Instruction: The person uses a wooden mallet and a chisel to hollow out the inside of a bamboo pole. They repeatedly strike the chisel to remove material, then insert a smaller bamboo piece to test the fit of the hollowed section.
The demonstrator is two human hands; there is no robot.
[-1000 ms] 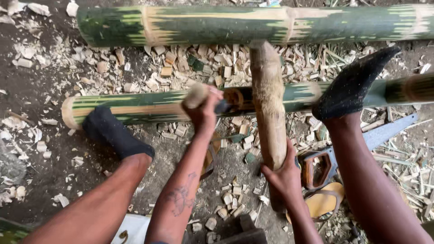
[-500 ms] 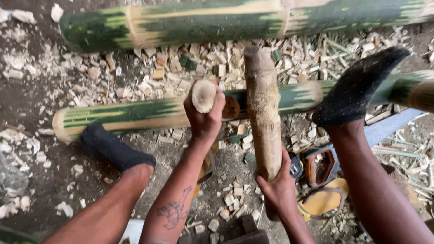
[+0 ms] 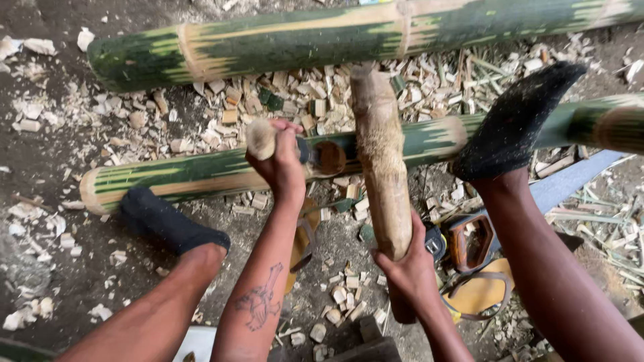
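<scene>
- Left hand [image 3: 280,161] grips a chisel [image 3: 263,139]; its blade is hidden against the bamboo pole [image 3: 201,175].
- Right hand [image 3: 410,268] clasps a wooden club [image 3: 381,154], covering its lower end.

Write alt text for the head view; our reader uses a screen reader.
A person's left hand grips a wooden-handled tool set against a green bamboo pole on the ground, while the right hand holds a thick wooden club above it. One socked foot rests on the pole amid wood chips.
</scene>
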